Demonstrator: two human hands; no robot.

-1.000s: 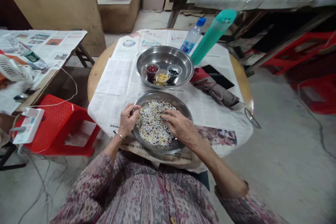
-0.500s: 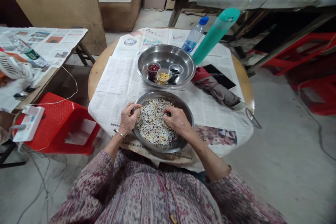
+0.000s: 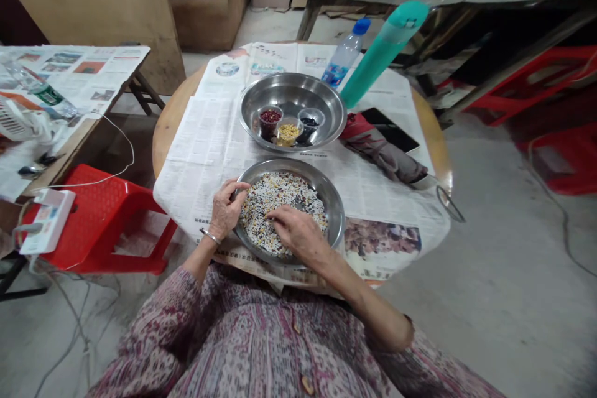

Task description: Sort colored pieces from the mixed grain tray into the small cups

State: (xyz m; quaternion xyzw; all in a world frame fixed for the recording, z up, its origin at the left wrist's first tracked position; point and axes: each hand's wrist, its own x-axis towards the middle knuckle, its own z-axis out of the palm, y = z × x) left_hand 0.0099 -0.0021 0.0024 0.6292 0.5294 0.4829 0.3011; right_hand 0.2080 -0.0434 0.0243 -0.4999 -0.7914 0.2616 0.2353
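I can't tell either grip's hold: left hand (image 3: 226,206) curled at near steel basin (image 3: 333,200), right hand (image 3: 301,231) bunched over mixed grains (image 3: 257,219), likely light, hard, slippery, best finger-pinched.

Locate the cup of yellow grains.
In the head view, the cup sits in the far bowl, between red grains at left and black grains at right.

Round bench (image 3: 175,115), newspaper (image 3: 198,137) over most of its top. Far right part: 1 clear bottle (image 3: 342,56) with blue cap; just beside it, 1 tall teal container (image 3: 382,53). Nearer: 1 flat black device (image 3: 394,132), red-and-grey bundle (image 3: 385,154) alongside. Left, on floor: 1 red stool (image 3: 100,199), white power strip (image 3: 49,224) at its left end. Left bench (image 3: 65,161): 1 white fan (image 3: 18,121), 1 green-labelled bottle (image 3: 49,94).
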